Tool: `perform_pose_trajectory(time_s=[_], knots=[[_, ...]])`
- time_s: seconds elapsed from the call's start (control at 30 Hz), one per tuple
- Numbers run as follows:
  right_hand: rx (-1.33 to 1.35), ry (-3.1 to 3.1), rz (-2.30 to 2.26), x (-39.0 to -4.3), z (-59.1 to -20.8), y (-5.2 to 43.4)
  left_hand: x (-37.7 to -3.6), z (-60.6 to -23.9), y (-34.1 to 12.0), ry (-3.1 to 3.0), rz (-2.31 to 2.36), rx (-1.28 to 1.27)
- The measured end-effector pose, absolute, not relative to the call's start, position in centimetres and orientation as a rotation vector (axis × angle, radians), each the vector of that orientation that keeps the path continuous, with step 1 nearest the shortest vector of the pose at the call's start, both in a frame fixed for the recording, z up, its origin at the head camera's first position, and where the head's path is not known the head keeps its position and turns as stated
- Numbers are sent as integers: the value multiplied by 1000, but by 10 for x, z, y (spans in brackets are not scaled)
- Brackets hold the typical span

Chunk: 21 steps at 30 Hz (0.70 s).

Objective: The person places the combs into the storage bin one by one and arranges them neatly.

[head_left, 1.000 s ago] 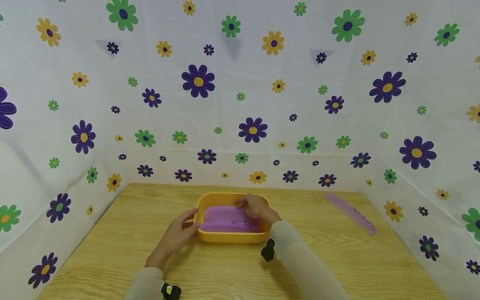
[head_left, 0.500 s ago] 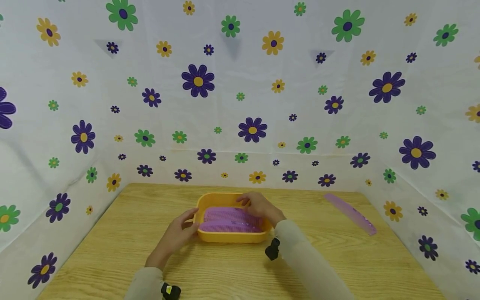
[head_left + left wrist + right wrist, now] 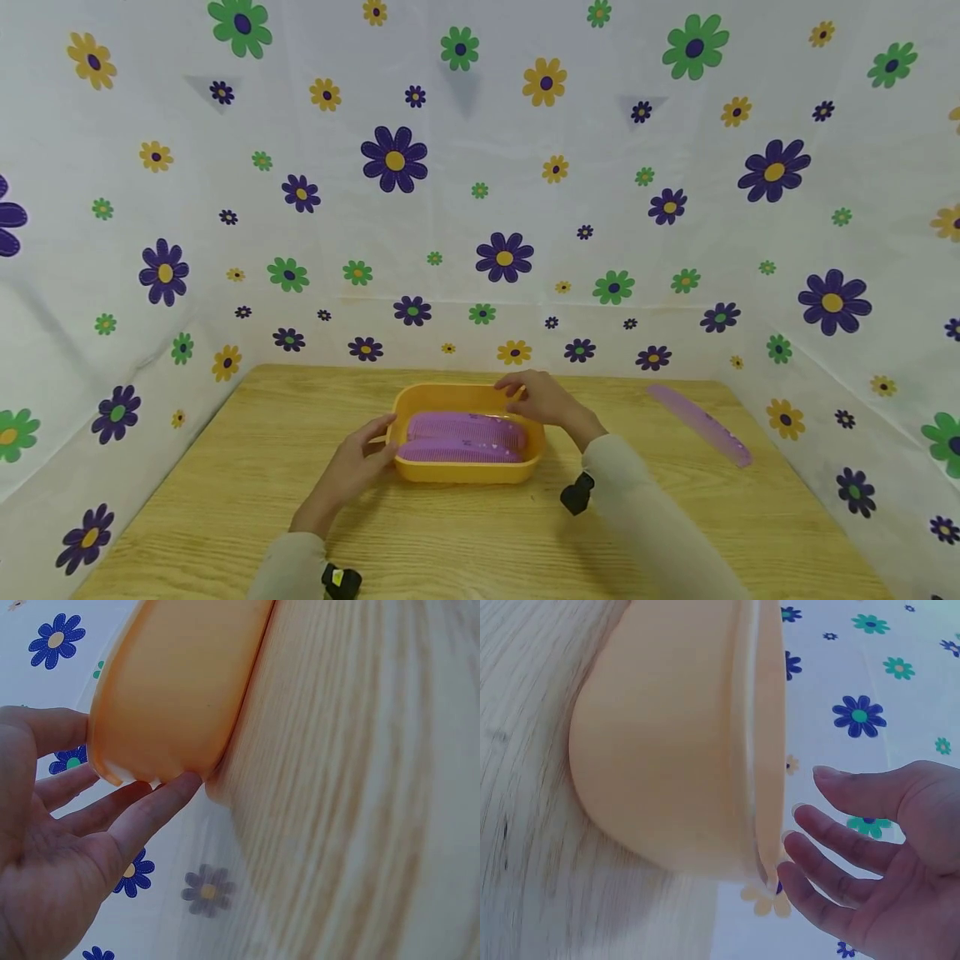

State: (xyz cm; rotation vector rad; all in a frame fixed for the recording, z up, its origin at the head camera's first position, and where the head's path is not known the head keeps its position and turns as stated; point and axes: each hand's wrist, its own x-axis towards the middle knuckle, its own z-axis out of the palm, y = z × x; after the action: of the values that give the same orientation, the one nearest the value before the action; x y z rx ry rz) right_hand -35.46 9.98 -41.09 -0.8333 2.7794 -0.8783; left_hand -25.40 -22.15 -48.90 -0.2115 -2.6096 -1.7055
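A yellow tub (image 3: pixel 465 477) stands mid-table with purple combs (image 3: pixel 461 433) lying inside it. My left hand (image 3: pixel 360 458) rests against the tub's left end, with the thumb by the rim and straight fingers along the wall. In the left wrist view the fingers (image 3: pixel 150 814) touch the tub's wall (image 3: pixel 180 682). My right hand (image 3: pixel 543 400) hovers at the tub's back right rim with relaxed fingers, holding nothing. In the right wrist view my right hand (image 3: pixel 870 855) is spread, its fingertips close beside the tub's rim (image 3: pixel 769 750).
Another purple comb (image 3: pixel 701 425) lies loose on the wooden table (image 3: pixel 225 500) at the back right, near the flowered cloth wall (image 3: pixel 480 208). That cloth encloses the table on three sides.
My right hand has lifted off the combs in the tub and drawn back to the right, above the rim. The left hand and tub have stayed put.
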Motion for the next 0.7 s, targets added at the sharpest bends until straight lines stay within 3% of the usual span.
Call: perform_pose_trajectory(time_s=[0.7], knots=[[-832,2895,-862,-350,-418,206,-254,-491,-221,-2608,-1717,-159]])
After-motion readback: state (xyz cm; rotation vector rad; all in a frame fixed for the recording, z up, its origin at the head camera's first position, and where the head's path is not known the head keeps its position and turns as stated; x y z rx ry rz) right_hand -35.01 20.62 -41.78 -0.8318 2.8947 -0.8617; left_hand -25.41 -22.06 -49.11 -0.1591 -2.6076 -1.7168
